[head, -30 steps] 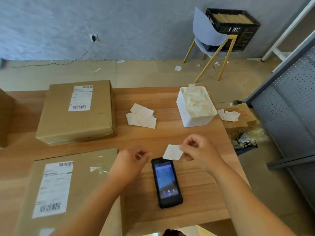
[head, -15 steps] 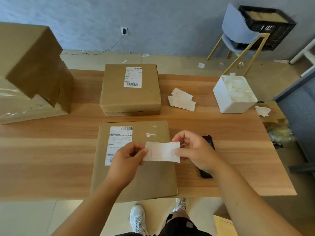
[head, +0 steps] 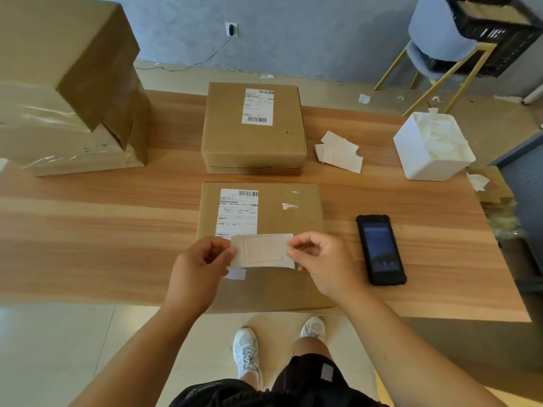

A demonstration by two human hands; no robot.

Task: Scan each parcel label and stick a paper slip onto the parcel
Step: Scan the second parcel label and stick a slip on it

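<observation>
**Slip in hand, nothing stuck down yet**

The near parcel (head: 261, 245) lies flat on the surface (head: 102, 230), and it serves here as the landmark. Just above its near half, both hands hold one paper slip (head: 263, 250) stretched between them: the left hand (head: 202, 265) pinches the slip's left edge, the right hand (head: 320, 262) pinches its right edge. The slip hangs just below the parcel's shipping label (head: 238, 212) and is not yet pressed down, as far as can be told.

To the right of the near parcel, the handheld scanner (head: 380, 249) lies face up with its screen lit, so the scan of this parcel is probably done. Beyond the near parcel sits a second parcel (head: 254, 127) whose top shows its own label and no slip; it likely still needs attention. Right of that, loose spare slips (head: 340, 152) wait, with a white bin (head: 417, 160) of crumpled paper farther right. Far left stands a larger box (head: 70, 83), its status unclear.
</observation>
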